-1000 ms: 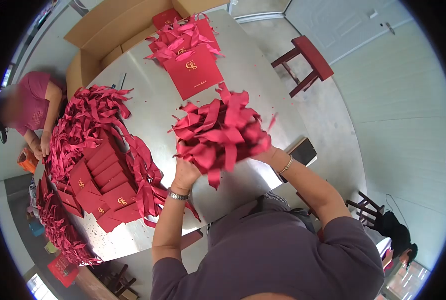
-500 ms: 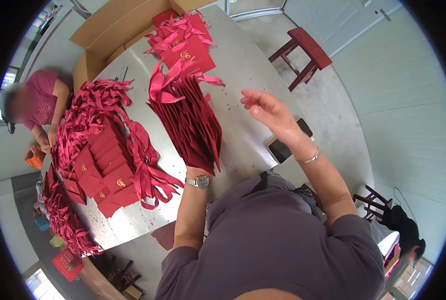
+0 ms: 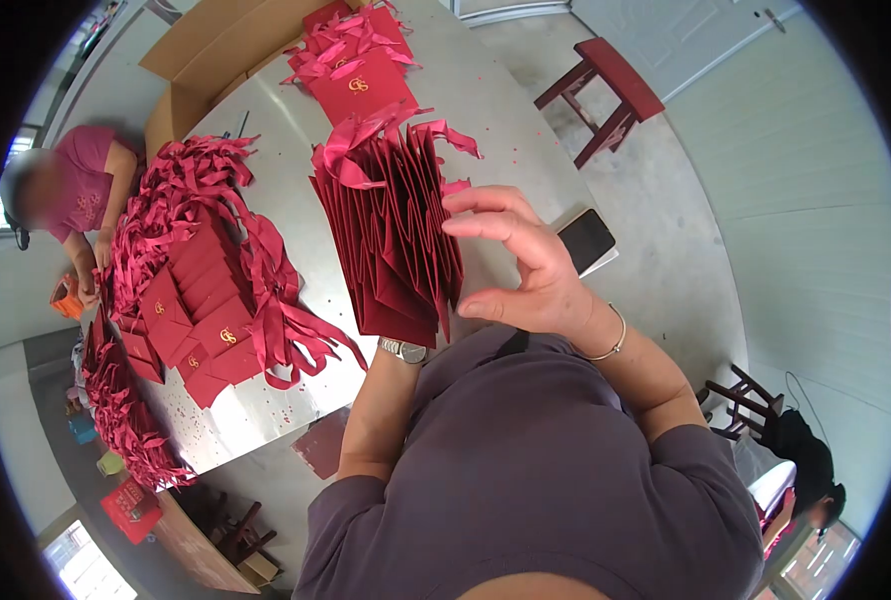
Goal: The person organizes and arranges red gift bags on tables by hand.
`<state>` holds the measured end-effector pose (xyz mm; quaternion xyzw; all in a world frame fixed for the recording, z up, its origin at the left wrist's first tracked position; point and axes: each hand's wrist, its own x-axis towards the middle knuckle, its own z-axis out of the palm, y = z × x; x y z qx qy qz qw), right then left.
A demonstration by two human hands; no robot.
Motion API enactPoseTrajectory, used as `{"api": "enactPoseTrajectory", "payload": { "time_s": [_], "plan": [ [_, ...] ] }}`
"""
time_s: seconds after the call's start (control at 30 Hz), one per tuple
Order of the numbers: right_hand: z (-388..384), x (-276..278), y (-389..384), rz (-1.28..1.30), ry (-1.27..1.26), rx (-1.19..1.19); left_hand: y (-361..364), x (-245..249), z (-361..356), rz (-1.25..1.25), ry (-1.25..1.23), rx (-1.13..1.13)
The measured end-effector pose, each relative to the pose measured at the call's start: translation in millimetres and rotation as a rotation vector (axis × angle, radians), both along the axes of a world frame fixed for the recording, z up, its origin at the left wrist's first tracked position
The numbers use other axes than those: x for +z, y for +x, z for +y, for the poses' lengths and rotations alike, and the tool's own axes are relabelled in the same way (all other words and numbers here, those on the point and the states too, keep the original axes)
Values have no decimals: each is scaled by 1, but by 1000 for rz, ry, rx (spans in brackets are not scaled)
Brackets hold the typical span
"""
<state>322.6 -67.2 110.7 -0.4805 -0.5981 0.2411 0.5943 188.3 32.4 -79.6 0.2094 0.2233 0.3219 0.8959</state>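
Right hand held open at the right side of a stack of red bags, thumb and fingers well apart; contact with the edge impossible to make out. Left hand hidden behind the lower end of the same stack, with only a wristwatch showing below; no telling whether clasped or slack. Over the top of the stack, loose pink ribbons. Just beyond, on the metal table, a gold-marked red bag, partly overlapped by those ribbons. To the left, a broad heap of bags; past it, another person, hands near the heap. Near the right wrist, a dark phone-like slab. At top, a cardboard box, cut off.
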Motion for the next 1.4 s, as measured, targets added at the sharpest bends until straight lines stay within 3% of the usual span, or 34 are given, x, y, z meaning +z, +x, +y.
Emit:
{"api": "enactPoseTrajectory", "payload": {
  "time_s": [0.2, 0.47, 0.57, 0.9, 0.97, 1.1, 1.23, 1.27, 1.37, 1.4],
  "plan": [
    [-2, 4, -7, -166, 43, -41, -5, 18, -10, -15, 6, -3],
    [1, -2, -15, -407, 295, -299, -8, 40, -7, -54, 6, 46],
    [1, -4, -13, -455, 292, -240, -10, 48, -9, -68, 5, 77],
    [-2, -1, -16, -397, 251, -136, -21, 79, -20, -122, 9, 134],
    [-2, 2, -26, -233, 246, -305, -18, 85, -19, -133, 11, 146],
    [-2, 14, -13, -619, 273, -89, -19, 71, -20, -29, 57, 207],
    [-3, 15, -8, -602, 250, -11, -24, 64, -22, -42, -20, 157],
    [-3, 19, -5, -592, 219, 33, -22, 63, -22, -98, -183, 159],
    [-2, 25, -6, -572, 142, 66, -23, 53, -20, -83, -170, 133],
    [-3, 26, -7, -563, 96, 45, -25, 54, -17, -227, -127, 23]
  ]
}}
